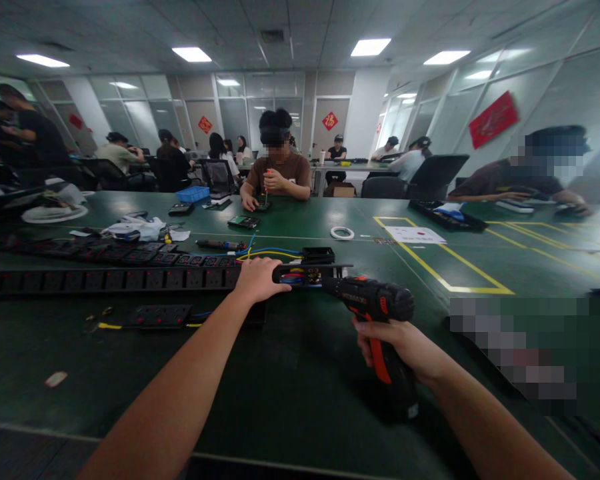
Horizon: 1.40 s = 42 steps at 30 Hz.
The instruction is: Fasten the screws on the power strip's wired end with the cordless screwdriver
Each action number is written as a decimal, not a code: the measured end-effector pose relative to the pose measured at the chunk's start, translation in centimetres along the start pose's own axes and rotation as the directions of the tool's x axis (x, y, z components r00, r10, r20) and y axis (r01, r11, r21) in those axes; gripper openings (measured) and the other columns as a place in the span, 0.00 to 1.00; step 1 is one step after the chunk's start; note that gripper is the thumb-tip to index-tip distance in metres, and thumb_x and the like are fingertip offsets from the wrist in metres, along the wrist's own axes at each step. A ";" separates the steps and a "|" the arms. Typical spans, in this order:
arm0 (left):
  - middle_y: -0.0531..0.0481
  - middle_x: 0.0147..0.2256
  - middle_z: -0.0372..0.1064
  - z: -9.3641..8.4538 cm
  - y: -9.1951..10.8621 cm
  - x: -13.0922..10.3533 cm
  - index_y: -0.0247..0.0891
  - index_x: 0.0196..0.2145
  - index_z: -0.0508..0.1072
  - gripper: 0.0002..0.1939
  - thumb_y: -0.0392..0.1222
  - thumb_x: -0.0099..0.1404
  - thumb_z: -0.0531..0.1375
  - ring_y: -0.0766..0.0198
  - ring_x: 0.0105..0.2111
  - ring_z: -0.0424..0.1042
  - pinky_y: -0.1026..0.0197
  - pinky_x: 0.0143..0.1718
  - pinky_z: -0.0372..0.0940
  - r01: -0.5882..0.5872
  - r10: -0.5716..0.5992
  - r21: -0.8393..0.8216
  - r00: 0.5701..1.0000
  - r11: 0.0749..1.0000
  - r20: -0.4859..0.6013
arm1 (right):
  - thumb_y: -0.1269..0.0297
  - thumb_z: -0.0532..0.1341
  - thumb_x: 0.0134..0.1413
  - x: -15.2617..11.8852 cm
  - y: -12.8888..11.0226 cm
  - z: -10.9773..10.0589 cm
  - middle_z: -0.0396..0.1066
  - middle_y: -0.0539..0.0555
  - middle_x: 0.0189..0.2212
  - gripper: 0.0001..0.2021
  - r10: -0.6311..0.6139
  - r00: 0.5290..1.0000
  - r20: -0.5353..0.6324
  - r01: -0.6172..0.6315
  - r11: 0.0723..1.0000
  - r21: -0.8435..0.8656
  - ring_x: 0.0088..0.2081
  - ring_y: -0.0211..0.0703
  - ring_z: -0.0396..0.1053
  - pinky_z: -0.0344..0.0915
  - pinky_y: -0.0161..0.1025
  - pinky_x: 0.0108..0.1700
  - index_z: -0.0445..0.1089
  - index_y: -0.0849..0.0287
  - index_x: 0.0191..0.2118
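A long black power strip (pixel 130 281) with a row of sockets lies across the table. My left hand (pixel 261 279) is closed around it near its right end, thumb toward the opening where coloured wires show. In my right hand (pixel 397 340) is a black and orange cordless drill (pixel 375 298), gripped by the handle. The drill's nose points left at the strip's end, close to the metal parts there; whether its bit touches them I cannot tell. Just behind the strip's end sits a small black open housing (pixel 319 254).
More socket strips (pixel 145 253) and a short socket block (pixel 163 316) with wires lie to the left. Beyond are a screwdriver-like tool (pixel 221 245), a tape roll (pixel 342 233), paper (pixel 415 235) and a blue basket (pixel 193 194). A person (pixel 279 177) works opposite; another sits right.
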<state>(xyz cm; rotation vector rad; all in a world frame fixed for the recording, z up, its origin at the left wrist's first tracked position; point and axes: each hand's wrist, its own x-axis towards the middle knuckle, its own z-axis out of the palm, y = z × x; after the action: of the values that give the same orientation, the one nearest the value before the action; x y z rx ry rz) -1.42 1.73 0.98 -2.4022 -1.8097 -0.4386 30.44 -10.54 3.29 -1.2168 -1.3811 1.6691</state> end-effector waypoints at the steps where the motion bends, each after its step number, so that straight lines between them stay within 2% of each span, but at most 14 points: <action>1: 0.44 0.54 0.75 0.0 0.0 0.0 0.48 0.56 0.74 0.36 0.73 0.58 0.63 0.42 0.54 0.71 0.47 0.53 0.60 0.000 0.000 -0.001 1.000 1.000 0.000 | 0.52 0.71 0.50 0.0 0.0 0.0 0.73 0.51 0.23 0.16 0.004 1.000 0.002 -0.004 1.000 -0.003 0.25 0.44 0.71 0.68 0.40 0.30 0.72 0.60 0.35; 13: 0.44 0.54 0.75 0.1 -0.1 0.1 0.48 0.55 0.75 0.36 0.73 0.58 0.63 0.42 0.54 0.71 0.46 0.52 0.61 -0.009 0.009 0.011 1.000 1.000 -0.016 | 0.53 0.71 0.50 0.0 0.0 0.0 0.73 0.50 0.24 0.16 0.009 1.000 -0.001 -0.009 1.000 0.002 0.25 0.44 0.72 0.69 0.40 0.30 0.71 0.59 0.36; 24: 0.44 0.54 0.75 0.1 -0.1 0.0 0.49 0.56 0.74 0.36 0.73 0.58 0.63 0.43 0.54 0.71 0.46 0.53 0.61 0.007 -0.007 0.002 1.000 1.000 0.001 | 0.50 0.71 0.50 -0.2 -0.3 0.2 0.72 0.50 0.22 0.17 0.014 1.000 -0.014 -0.014 0.999 -0.030 0.24 0.43 0.71 0.66 0.39 0.30 0.72 0.59 0.33; 36: 0.43 0.54 0.75 0.0 0.0 0.0 0.47 0.55 0.74 0.36 0.72 0.58 0.63 0.43 0.54 0.72 0.46 0.54 0.61 -0.002 0.002 0.013 1.000 1.000 -0.007 | 0.56 0.68 0.52 -0.4 -0.5 0.4 0.72 0.48 0.23 0.16 -0.015 1.000 0.009 0.015 1.000 -0.014 0.24 0.43 0.71 0.68 0.39 0.29 0.72 0.60 0.43; 42: 0.44 0.54 0.75 0.2 -0.2 0.1 0.47 0.55 0.75 0.36 0.73 0.58 0.63 0.43 0.53 0.72 0.46 0.54 0.61 -0.012 0.013 0.009 1.000 1.000 -0.019 | 0.56 0.67 0.54 -0.4 -0.5 0.3 0.72 0.48 0.24 0.19 -0.021 1.000 0.020 0.022 0.999 -0.025 0.24 0.43 0.71 0.67 0.38 0.28 0.70 0.60 0.49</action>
<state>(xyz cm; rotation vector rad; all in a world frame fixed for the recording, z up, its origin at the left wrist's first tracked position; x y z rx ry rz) -1.54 1.90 0.81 -2.3938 -1.7840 -0.4505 30.23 -10.87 3.85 -1.1982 -1.4263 1.6584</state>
